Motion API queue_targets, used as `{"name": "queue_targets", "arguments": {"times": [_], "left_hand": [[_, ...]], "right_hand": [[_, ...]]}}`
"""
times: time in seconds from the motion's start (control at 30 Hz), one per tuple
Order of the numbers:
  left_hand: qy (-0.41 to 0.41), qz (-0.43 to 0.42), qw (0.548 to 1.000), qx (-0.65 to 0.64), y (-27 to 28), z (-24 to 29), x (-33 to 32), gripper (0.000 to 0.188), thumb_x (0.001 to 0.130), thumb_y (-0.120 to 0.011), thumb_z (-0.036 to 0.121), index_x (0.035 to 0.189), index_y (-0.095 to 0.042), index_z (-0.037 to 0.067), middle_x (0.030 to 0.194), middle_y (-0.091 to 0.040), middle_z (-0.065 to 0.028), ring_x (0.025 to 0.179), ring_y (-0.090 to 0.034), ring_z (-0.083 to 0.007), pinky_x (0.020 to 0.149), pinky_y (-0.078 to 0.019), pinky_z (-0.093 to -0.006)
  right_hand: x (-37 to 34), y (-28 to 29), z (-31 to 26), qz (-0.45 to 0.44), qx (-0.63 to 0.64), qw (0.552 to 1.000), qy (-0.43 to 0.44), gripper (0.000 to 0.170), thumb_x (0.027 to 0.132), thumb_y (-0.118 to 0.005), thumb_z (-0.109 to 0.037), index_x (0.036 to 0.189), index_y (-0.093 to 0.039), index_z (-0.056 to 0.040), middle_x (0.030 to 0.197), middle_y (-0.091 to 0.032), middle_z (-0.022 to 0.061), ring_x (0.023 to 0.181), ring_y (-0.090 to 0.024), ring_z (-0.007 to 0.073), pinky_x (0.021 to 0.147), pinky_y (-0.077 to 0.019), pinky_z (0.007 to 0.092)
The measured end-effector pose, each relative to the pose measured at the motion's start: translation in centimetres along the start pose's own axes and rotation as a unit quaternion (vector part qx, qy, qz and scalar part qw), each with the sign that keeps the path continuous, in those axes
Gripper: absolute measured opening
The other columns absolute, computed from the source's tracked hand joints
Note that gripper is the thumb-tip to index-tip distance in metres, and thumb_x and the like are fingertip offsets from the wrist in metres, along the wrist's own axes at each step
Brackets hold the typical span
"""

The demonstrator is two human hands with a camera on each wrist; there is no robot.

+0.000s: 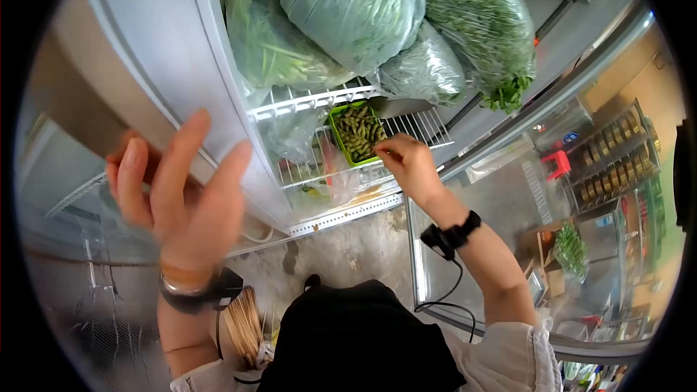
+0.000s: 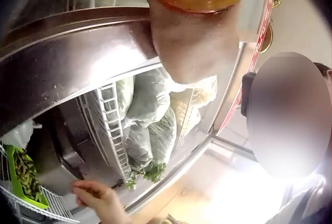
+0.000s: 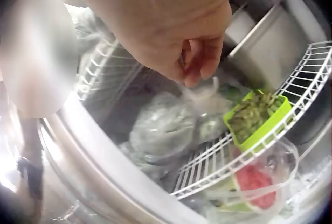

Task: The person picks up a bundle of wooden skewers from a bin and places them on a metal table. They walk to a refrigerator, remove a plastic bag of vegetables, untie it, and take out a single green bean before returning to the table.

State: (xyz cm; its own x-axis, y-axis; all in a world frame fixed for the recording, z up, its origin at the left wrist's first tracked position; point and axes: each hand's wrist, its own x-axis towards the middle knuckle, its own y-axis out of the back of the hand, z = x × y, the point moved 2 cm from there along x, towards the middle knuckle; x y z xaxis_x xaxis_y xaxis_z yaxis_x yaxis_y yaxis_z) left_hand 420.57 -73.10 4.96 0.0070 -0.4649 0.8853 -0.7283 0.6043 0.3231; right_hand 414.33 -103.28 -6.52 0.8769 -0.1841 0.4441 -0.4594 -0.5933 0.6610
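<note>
A bright green basket point(image 1: 335, 135) of green pods point(image 1: 357, 131) rests on a white wire shelf inside a fridge. Beside its right edge in the head view is my right hand point(image 1: 415, 167), its fingers curled with the tips together and nothing visible between them. The right wrist view has this hand point(image 3: 171, 27) above and apart from the basket point(image 3: 270, 129). My left hand point(image 1: 190, 192) is raised in front of the fridge's left frame, fingers spread and loosely bent, holding nothing; its fingers are hidden in the left wrist view.
Large plastic bags of leafy greens point(image 1: 348, 11) fill the upper shelf. Clear bags lie beside and below the basket, one with something red point(image 3: 255, 185). An open glass door point(image 1: 472, 210) stands to the right. A bundle of thin sticks point(image 1: 245, 323) is at the lower left.
</note>
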Motion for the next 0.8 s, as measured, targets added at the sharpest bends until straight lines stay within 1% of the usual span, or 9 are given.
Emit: {"name": "queue_targets", "arguments": {"times": [0.07,0.17,0.2,0.33,0.53,0.63,0.7,0.73,0.8], "left_hand": [[-0.011,-0.009,1.000,0.010,-0.6,-0.1,-0.4,0.034,0.075,-0.059,-0.003,0.096,-0.072,0.019,0.132,-0.055,-0.0083,0.137,-0.023,-0.0367,0.114,-0.0232,-0.0495],[-0.019,-0.019,1.000,0.006,-0.7,-0.3,-0.4,0.034,0.075,-0.058,-0.003,0.095,-0.073,0.020,0.131,-0.056,-0.0070,0.137,-0.021,-0.0368,0.116,-0.0200,-0.0496],[-0.022,-0.024,0.999,0.009,-0.7,-0.3,-0.3,0.034,0.076,-0.058,-0.002,0.095,-0.072,0.021,0.130,-0.056,-0.0067,0.137,-0.020,-0.0370,0.116,-0.0191,-0.0497],[-0.014,-0.050,0.998,0.027,-0.6,-0.4,-1.0,0.030,0.077,-0.058,0.001,0.093,-0.071,0.022,0.128,-0.056,-0.0057,0.139,-0.016,-0.0381,0.117,-0.0159,-0.0504],[-0.030,-0.039,0.999,0.007,-0.7,-0.6,-0.7,0.030,0.077,-0.056,0.002,0.092,-0.071,0.023,0.127,-0.056,-0.0049,0.140,-0.012,-0.0398,0.117,-0.0159,-0.0515],[-0.032,-0.030,0.999,0.013,-0.8,-0.6,-0.5,0.030,0.077,-0.055,0.002,0.092,-0.071,0.023,0.127,-0.056,-0.0038,0.140,-0.012,-0.0404,0.116,-0.0172,-0.0514],[-0.031,-0.026,0.999,0.015,-0.8,-0.5,-0.5,0.030,0.077,-0.055,0.002,0.092,-0.070,0.023,0.127,-0.056,-0.0029,0.140,-0.012,-0.0405,0.116,-0.0183,-0.0511],[-0.031,-0.025,0.999,0.015,-0.9,-0.5,-0.6,0.030,0.077,-0.055,0.002,0.092,-0.070,0.023,0.127,-0.056,-0.0026,0.140,-0.012,-0.0404,0.116,-0.0188,-0.0509],[-0.026,-0.026,0.999,0.014,-0.9,-0.4,-0.6,0.029,0.077,-0.055,0.002,0.091,-0.070,0.023,0.126,-0.057,-0.0020,0.140,-0.013,-0.0401,0.116,-0.0189,-0.0504]], "right_hand": [[0.8,-2.2,4.4,0.002,0.001,0.999,-0.038,0.011,0.077,-0.068,-0.003,0.088,-0.069,-0.0011,0.085,-0.065,0.0162,0.073,-0.064,0.0318,0.063,-0.0522,0.0377],[2.0,-6.5,8.5,-0.063,-0.102,0.993,-0.003,0.012,0.078,-0.066,-0.009,0.088,-0.071,-0.0046,0.085,-0.066,0.0165,0.076,-0.065,0.0337,0.069,-0.0523,0.0421],[2.4,-7.8,9.8,-0.096,-0.152,0.983,-0.032,0.015,0.077,-0.065,-0.012,0.090,-0.072,-0.0079,0.092,-0.066,0.0167,0.082,-0.065,0.0339,0.074,-0.0523,0.0435],[3.5,-10.8,13.3,-0.096,-0.262,0.959,-0.049,0.015,0.075,-0.068,-0.009,0.090,-0.071,-0.0077,0.097,-0.064,0.0131,0.087,-0.064,0.0332,0.076,-0.0531,0.0418],[4.4,-10.7,12.7,-0.134,-0.308,0.936,-0.101,0.023,0.074,-0.071,-0.015,0.097,-0.069,-0.0085,0.096,-0.065,0.0135,0.088,-0.063,0.0359,0.076,-0.0529,0.0430],[3.5,-9.4,12.4,-0.066,-0.247,0.966,-0.029,0.022,0.080,-0.072,-0.014,0.099,-0.067,-0.0056,0.091,-0.068,0.0115,0.082,-0.066,0.0287,0.071,-0.0534,0.0382],[3.0,-9.5,13.9,-0.043,0.034,0.985,-0.161,0.016,0.083,-0.070,-0.010,0.097,-0.068,-0.0036,0.090,-0.069,0.0097,0.077,-0.067,0.0209,0.069,-0.0519,0.0306],[2.6,-9.5,14.4,-0.030,0.176,0.958,-0.224,0.013,0.085,-0.069,-0.008,0.096,-0.068,-0.0027,0.090,-0.069,0.0087,0.075,-0.067,0.0170,0.068,-0.0511,0.0269],[1.9,-8.9,13.6,-0.032,0.318,0.910,-0.264,0.013,0.089,-0.067,-0.007,0.100,-0.067,-0.0025,0.089,-0.070,0.0073,0.073,-0.064,0.0113,0.067,-0.0500,0.0244]]}}
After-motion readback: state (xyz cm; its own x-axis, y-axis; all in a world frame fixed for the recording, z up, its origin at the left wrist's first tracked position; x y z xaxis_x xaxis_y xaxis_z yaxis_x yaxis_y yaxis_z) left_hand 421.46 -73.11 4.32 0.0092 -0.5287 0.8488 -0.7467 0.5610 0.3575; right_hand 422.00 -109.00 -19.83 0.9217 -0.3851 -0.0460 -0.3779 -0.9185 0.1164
